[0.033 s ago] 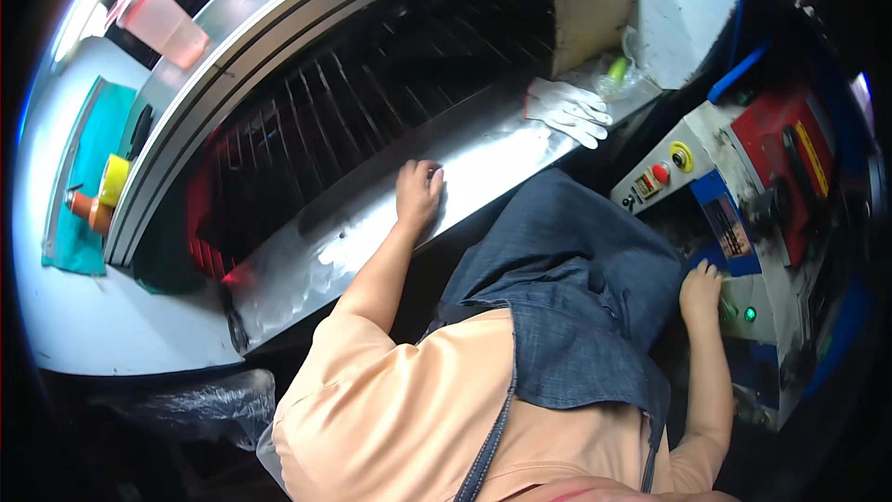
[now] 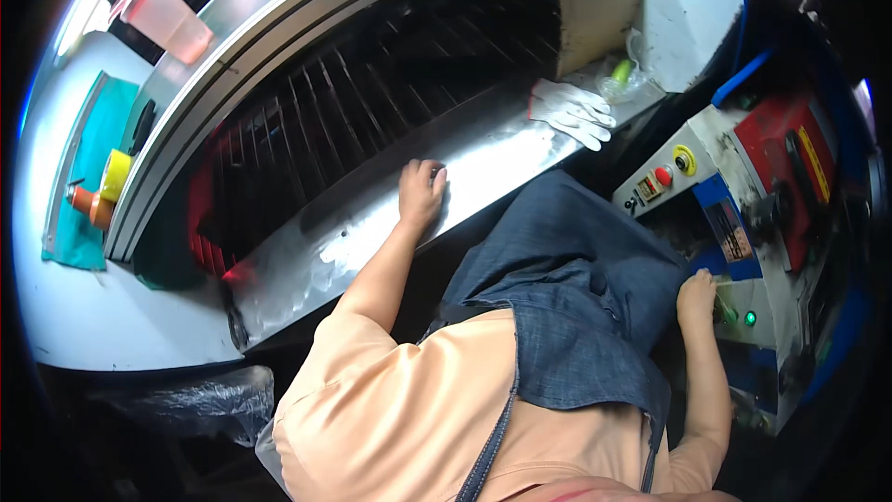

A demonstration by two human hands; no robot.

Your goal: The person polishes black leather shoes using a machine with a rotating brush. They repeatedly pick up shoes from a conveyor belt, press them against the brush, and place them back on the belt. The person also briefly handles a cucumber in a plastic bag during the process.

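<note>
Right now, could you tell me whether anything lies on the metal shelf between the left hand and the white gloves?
Nothing visible does: the left hand rests flat on the bare metal shelf, and the stretch toward the white gloves is bare.

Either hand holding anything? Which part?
Nothing held. Left hand lies flat on the metal ledge; right hand rests on the control panel near a lit green button.
</note>
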